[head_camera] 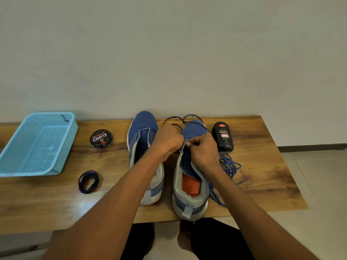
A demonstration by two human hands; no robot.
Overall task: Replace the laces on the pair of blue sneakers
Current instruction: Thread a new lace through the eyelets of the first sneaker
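So on the table (56, 199), two sneakers are set side by side in the middle, toes toward the wall (169, 53). The left sneaker (142, 139) is flanked on its left by a shoe polish tin (101, 138), and further left a plastic basket (37, 145) is parked by the table's edge. A coiled lace (89, 182) is laid nearer the front, below the tin. Right of the right sneaker (191, 184) a polish bottle (223, 136) is stood, with a loose lace pile (228, 166) dumped just in front of it, trailing along that sneaker's side. Another lace (187, 118) is looped behind the right sneaker's toe. Both hands, left (169, 139) and right (202, 149), are held over that sneaker's tongue.
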